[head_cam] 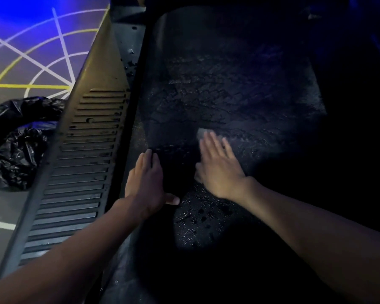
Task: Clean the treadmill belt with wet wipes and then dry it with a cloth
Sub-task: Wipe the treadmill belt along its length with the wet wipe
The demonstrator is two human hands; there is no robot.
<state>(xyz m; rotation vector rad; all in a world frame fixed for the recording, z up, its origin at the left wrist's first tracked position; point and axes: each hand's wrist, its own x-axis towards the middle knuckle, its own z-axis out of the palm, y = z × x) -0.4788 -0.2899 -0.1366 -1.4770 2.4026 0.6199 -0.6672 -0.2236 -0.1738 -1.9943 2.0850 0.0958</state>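
Observation:
The black treadmill belt (228,88) fills the middle of the head view, dark and streaked with wet marks. My right hand (219,170) lies flat on it with straight fingers, pressing a pale wet wipe (201,133) whose corner pokes out past the fingertips; the hand is blurred by motion. My left hand (147,183) rests flat on the belt near its left edge, fingers straight, thumb out to the right, holding nothing.
A ribbed grey side rail (86,163) runs along the belt's left side. A crumpled black plastic bag (18,139) lies on the floor beyond it. The floor (31,51) carries white and yellow painted lines. The right side is in deep shadow.

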